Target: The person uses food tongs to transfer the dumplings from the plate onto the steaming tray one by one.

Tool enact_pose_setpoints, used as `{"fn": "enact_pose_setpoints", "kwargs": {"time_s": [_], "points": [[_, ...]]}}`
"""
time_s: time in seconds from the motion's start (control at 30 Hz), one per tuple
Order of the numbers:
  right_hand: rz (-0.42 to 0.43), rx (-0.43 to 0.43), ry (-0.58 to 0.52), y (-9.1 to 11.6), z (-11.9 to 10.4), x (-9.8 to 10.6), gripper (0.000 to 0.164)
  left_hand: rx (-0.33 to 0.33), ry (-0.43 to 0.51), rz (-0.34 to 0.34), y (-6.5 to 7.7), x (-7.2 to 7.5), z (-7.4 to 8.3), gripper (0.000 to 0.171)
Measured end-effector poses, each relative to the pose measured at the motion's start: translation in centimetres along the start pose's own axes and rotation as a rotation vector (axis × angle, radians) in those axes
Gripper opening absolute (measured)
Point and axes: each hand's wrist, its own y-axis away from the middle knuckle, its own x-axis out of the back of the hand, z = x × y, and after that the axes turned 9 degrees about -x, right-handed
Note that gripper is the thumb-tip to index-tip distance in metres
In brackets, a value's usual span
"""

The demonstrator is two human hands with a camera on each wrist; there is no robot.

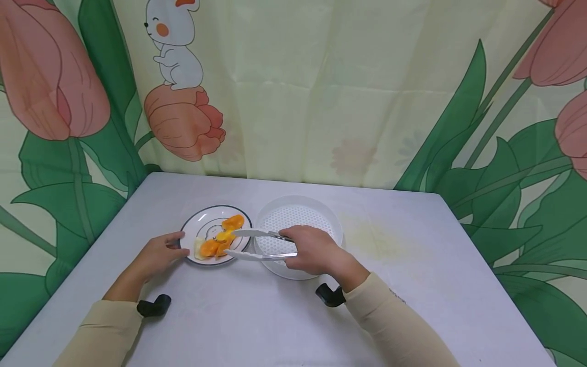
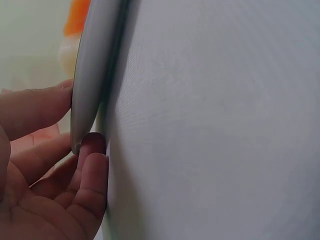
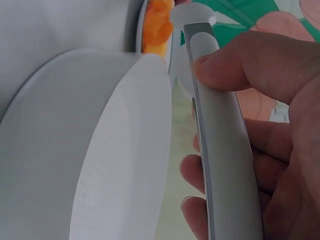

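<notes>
A small white plate (image 1: pixel 194 225) with a dark rim holds several orange fruit pieces (image 1: pixel 219 239) on the grey table. My left hand (image 1: pixel 160 253) holds the plate's left rim between fingers and thumb; the plate's edge (image 2: pixel 87 75) shows close up in the left wrist view. My right hand (image 1: pixel 312 250) grips white tongs (image 1: pixel 257 243), whose tips reach over the fruit on the plate. In the right wrist view the tongs' arm (image 3: pixel 220 150) runs under my thumb, with the orange fruit (image 3: pixel 156 27) beyond.
A white round strainer bowl (image 1: pixel 330 216) stands right of the plate, under my right hand; its wall (image 3: pixel 100 150) fills the right wrist view. The grey table (image 1: pixel 412 285) meets a tulip-print curtain (image 1: pixel 321 92) at the back.
</notes>
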Motion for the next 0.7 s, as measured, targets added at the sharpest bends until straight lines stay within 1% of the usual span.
{"fn": "enact_pose_setpoints", "kwargs": {"time_s": [0.33, 0.5, 0.7], "points": [[-0.045, -0.023, 0.119, -1.5, -2.1, -0.2, 0.054, -0.002, 0.011, 0.002, 0.3, 0.1, 0.2, 0.073], [-0.059, -0.033, 0.146, -1.9, -2.5, -0.4, 0.055, -0.009, 0.012, 0.006, 0.3, 0.0, 0.1, 0.073], [-0.078, -0.04, 0.146, -2.1, -2.8, -0.7, 0.053, -0.008, 0.018, 0.008, 0.4, 0.0, 0.1, 0.073]]}}
